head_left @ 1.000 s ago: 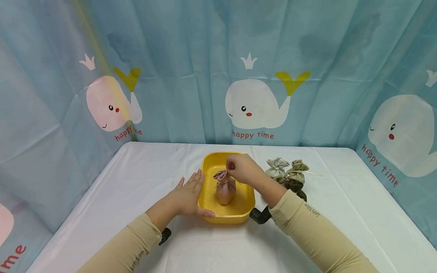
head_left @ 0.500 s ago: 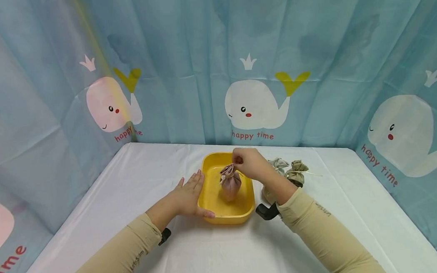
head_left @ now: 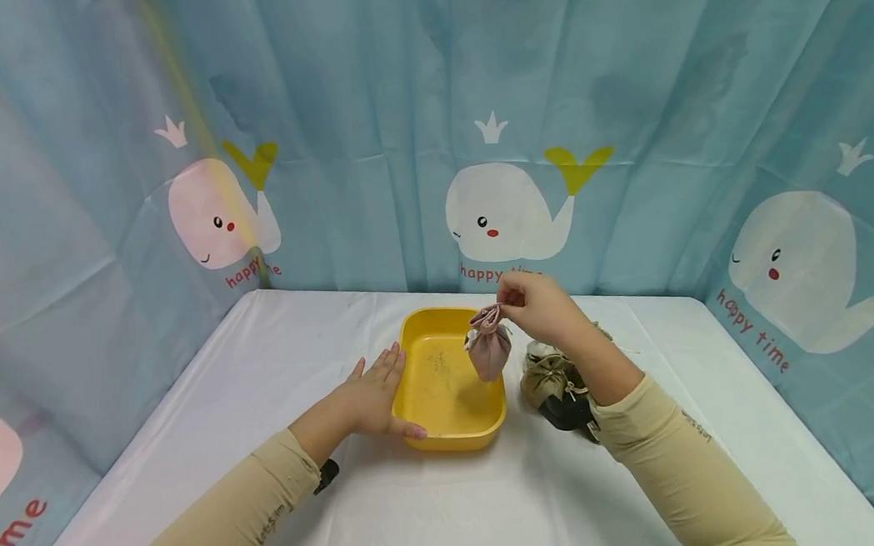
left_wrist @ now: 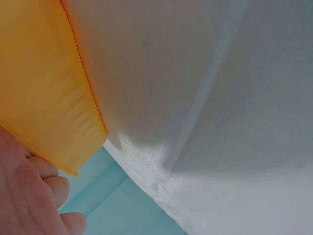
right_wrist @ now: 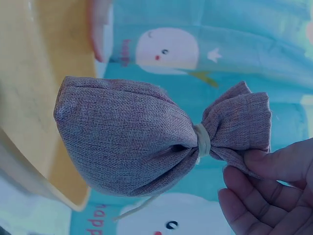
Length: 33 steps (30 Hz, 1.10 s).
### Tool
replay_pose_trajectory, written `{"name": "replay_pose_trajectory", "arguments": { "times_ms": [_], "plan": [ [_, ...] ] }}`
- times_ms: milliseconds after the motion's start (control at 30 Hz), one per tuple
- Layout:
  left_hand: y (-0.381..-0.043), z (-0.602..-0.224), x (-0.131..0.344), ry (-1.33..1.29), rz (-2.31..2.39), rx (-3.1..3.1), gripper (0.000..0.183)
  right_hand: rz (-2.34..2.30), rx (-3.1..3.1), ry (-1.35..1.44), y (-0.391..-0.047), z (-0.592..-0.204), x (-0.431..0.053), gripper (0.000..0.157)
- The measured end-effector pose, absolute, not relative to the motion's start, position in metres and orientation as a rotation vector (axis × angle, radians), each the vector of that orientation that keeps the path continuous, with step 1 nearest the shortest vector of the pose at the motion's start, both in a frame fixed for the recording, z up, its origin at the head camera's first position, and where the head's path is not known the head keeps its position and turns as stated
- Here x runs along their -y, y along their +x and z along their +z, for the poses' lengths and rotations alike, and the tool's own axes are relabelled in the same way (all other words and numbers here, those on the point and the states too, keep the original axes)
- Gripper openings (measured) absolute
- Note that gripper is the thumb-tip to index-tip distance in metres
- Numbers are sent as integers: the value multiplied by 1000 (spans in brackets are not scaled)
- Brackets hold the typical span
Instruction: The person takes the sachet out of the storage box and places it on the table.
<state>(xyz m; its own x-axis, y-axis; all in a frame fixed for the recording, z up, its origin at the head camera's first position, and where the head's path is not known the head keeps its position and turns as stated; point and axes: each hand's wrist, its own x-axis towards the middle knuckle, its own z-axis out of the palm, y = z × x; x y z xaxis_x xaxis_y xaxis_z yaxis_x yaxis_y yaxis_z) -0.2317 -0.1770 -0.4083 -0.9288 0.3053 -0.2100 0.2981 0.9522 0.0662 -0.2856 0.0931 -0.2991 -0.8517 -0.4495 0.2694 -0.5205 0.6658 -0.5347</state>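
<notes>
A mauve drawstring pouch (head_left: pixel 490 355), tied at the neck with a pale cord, hangs over the right side of a yellow plastic tub (head_left: pixel 455 442). My right hand (head_left: pixel 548 310) pinches its gathered top between thumb and forefinger, as the right wrist view shows with the pouch (right_wrist: pixel 122 139) large in front. My left hand (head_left: pixel 369 396) rests with straight fingers along the tub's left rim, thumb at the near corner. In the left wrist view the fingers (left_wrist: pixel 56 188) lie against the tub's outer wall (left_wrist: pixel 58 98).
Several olive and grey-green pouches (head_left: pixel 544 377) lie in a cluster right of the tub, partly hidden by my right wrist and its black camera mount (head_left: pixel 566 413). A white cloth (head_left: pixel 452 514) covers the table. Behind hangs a blue curtain (head_left: pixel 359 219) with whale prints.
My right hand has lifted the mauve pouch from inside the tub, up and to the right, towards the tub's right rim. The left hand has stayed on the rim.
</notes>
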Motion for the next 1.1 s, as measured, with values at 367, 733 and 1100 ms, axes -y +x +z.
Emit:
{"name": "replay_pose_trajectory", "arguments": {
  "times_ms": [367,733,1100],
  "plan": [
    [-231,-408,176,459,52,-2892,135,1019,2652,709,-277,-279,-136,4],
    [-229,-406,176,477,69,-2906,132,967,2629,593,-271,-269,-179,4],
    [-229,-404,175,472,85,-2903,130,878,2581,457,-263,-268,-220,7]
  ]
}}
